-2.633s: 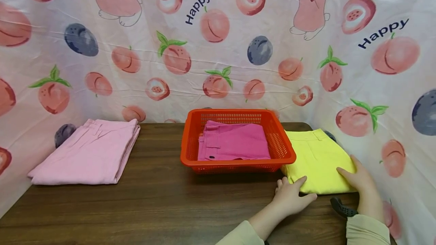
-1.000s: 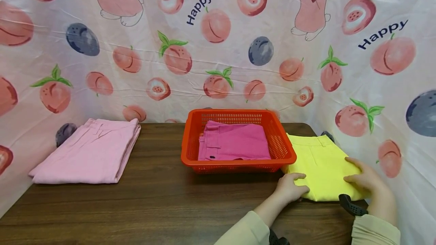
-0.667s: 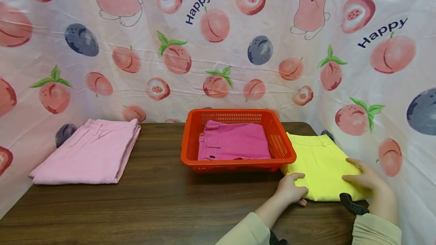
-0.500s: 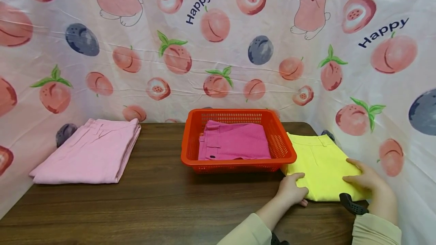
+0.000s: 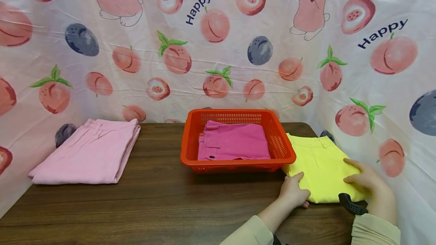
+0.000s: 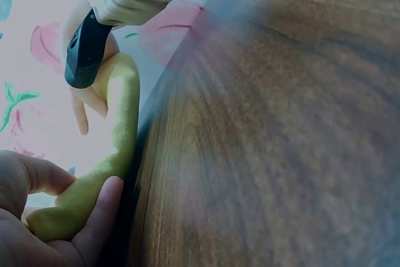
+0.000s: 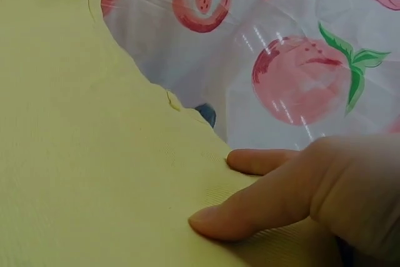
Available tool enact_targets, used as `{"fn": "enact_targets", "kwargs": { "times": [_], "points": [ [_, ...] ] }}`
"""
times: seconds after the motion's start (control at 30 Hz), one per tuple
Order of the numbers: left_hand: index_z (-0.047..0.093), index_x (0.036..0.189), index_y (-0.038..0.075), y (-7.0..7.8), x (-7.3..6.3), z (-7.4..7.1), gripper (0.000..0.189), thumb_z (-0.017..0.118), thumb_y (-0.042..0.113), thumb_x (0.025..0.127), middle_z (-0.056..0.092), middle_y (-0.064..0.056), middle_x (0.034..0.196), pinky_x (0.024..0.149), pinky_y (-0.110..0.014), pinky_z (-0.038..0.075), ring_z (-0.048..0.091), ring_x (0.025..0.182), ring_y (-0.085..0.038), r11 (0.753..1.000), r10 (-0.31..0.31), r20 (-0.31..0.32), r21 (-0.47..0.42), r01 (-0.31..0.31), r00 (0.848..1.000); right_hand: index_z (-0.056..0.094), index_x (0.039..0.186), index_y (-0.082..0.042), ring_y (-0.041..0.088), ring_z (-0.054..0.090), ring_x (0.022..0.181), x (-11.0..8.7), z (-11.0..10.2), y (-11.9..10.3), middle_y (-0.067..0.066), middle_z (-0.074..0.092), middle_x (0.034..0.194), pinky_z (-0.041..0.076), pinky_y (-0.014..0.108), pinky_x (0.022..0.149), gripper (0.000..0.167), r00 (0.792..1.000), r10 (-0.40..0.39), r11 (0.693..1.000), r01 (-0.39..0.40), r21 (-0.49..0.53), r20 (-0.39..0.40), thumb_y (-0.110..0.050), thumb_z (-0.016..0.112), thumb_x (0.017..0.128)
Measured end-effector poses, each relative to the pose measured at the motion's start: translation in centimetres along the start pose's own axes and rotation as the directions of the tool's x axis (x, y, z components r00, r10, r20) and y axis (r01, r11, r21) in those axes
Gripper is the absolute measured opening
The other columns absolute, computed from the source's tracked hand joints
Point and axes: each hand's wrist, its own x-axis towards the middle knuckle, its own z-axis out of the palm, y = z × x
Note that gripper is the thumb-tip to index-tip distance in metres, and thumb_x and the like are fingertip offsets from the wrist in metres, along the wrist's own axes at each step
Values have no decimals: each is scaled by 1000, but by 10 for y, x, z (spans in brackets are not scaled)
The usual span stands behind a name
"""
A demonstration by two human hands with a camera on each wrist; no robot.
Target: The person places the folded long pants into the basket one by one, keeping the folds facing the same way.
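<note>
Folded yellow trousers (image 5: 318,165) lie at the right of the table, partly behind the basket's right side. At their near left corner my left hand (image 5: 293,192) pinches the folded edge, thumb on top and fingers underneath; the left wrist view shows the yellow fold (image 6: 69,211) between thumb and fingers. My right hand (image 5: 369,178) holds the right edge, with thumb and one finger spread over the top. In the right wrist view that thumb (image 7: 250,214) presses the yellow cloth (image 7: 112,154); the other fingers are hidden.
A red-orange basket (image 5: 238,162) stands mid-table with folded magenta trousers (image 5: 238,141) inside. Folded light-pink trousers (image 5: 85,154) lie at the left of the wooden table (image 5: 153,207). A peach-printed curtain (image 5: 221,55) closes off the back and both sides.
The yellow trousers have come slightly nearer to me since the earliest frame. My left hand has gone from touching their left edge to gripping the near corner; my right hand has shifted outward.
</note>
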Motion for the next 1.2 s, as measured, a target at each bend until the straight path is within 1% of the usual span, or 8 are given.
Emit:
{"fn": "enact_targets", "kwargs": {
  "times": [0.23,0.4,0.57,0.73,0.87,0.97,1.1,1.2],
  "points": [
    [63,129,14,4,-5,3,59,68,-3,72,49,-14,118,36,-24,44,53,35,-14,996,8,-29,87,-5,1000,34,141,8,46,40,97,-2,-5,-10,43,36,125,39,37,71,69,998,54,999,-54,5,-21,-9,65,82],
    [63,128,14,6,-6,3,59,68,-3,72,50,-16,123,37,-23,44,53,35,-14,994,16,-45,105,-11,999,38,141,6,44,42,92,-2,-7,-19,40,41,122,38,34,64,66,997,56,998,-57,-19,-60,-8,63,81],
    [63,128,15,7,-6,6,59,68,-2,72,47,-20,131,39,-22,44,50,34,-11,995,13,-45,99,-8,999,39,140,7,42,44,88,-3,-11,-26,39,43,116,39,34,57,63,992,85,996,-86,-7,-94,-6,59,81],
    [63,128,15,9,-7,8,59,68,-2,72,47,-21,132,40,-22,44,49,34,-10,995,17,-36,99,-14,999,39,140,6,33,46,74,-7,-15,-30,38,42,115,39,33,52,62,987,111,994,-113,-6,-115,-6,57,82],
    [63,128,15,12,-6,7,59,68,-3,72,51,-12,121,38,-22,45,51,34,-11,997,19,-24,73,-17,1000,40,140,6,32,47,75,-12,-19,-34,40,43,117,38,33,50,61,984,106,994,-109,-18,-146,-6,57,82],
    [63,128,16,15,-6,7,59,68,-4,73,51,-9,115,38,-22,45,52,34,-12,998,22,-12,59,-21,1000,42,139,5,33,49,76,-16,-22,-39,40,45,116,37,33,49,60,979,87,994,-97,-42,-183,-6,58,82],
    [63,129,17,18,-6,8,60,68,-5,73,49,-13,124,38,-22,45,53,35,-13,999,25,6,44,-25,1000,43,140,4,31,49,70,-22,-27,-46,40,48,112,35,33,49,60,973,79,993,-97,-73,-219,-7,59,83],
    [62,130,19,20,-6,7,61,67,-5,73,46,-17,132,39,-23,46,54,35,-13,999,26,17,26,-26,1000,43,139,3,32,49,70,-25,-31,-51,41,50,112,34,33,51,59,968,74,988,-104,-114,-241,-8,59,84]
  ]
}}
